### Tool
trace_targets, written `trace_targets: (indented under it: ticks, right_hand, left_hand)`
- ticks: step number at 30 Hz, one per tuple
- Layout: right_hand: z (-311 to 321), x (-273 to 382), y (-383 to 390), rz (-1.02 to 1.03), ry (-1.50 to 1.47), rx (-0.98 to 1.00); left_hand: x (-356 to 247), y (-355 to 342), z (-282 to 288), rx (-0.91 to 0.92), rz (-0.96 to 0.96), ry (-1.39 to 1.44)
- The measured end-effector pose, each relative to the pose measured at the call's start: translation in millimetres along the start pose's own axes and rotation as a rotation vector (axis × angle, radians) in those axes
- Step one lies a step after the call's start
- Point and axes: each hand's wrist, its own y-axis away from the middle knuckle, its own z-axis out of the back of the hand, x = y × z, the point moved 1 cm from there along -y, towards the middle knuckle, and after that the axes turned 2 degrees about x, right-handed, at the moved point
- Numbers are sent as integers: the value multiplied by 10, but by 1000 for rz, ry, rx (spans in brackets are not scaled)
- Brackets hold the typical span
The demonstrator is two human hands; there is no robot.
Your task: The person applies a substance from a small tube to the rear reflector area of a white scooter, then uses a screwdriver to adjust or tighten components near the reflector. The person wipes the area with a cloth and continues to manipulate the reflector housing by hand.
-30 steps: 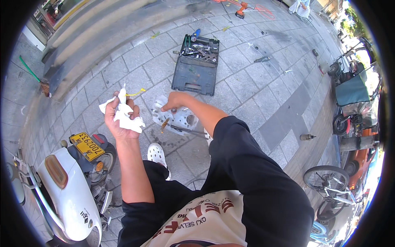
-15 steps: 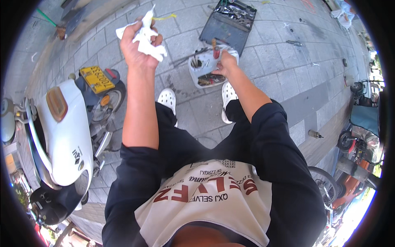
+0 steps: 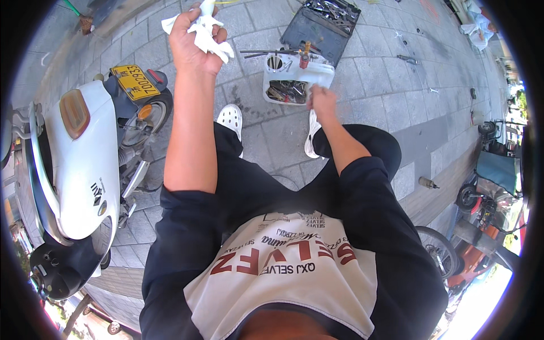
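Up at the far left, my left hand [image 3: 195, 48] is closed around a crumpled white tissue [image 3: 208, 37], whose loose ends stick out between the fingers. My right hand [image 3: 323, 103] is beside the near right corner of a white plastic tool tray [image 3: 317, 71], its fingers curled and slightly blurred. Whatever those fingers hold, if anything, is hidden. Small metal tools [image 3: 286, 90] fill the tray's near opening. A red-handled tool [image 3: 304, 60] lies across its far edge, next to thin dark rods [image 3: 260, 54].
An opened black toolbox [image 3: 317, 37] full of metal tools lies beyond the tray on grey paving. A white scooter [image 3: 85, 170] stands close on my left. Pliers [image 3: 407, 59] and a small wrench [image 3: 433, 90] lie farther right, a metal cylinder [image 3: 428, 183] nearer. My feet wear white clogs [image 3: 229, 120].
My right hand has come off the tray's upper right part and moved nearer to its near corner. The tray now sits turned more level. My left hand still grips the tissue, slightly higher in view.
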Motion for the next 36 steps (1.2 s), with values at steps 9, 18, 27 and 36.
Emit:
trace_targets:
  ticks: [9, 18, 27, 36]
  right_hand:
    - [-541, -548, -1000, 261, 1171, 286]
    - [-882, -897, -1438, 459, 1445, 426]
    - [-748, -468, -1063, 391, 1509, 594]
    - [286, 911, 693, 281, 1334, 973]
  left_hand:
    - [-116, 256, -156, 53, -93, -206]
    - [-97, 256, -220, -128, 60, -358]
    - [44, 152, -391, -90, 63, -364]
    - [183, 262, -369, 31, -13, -302]
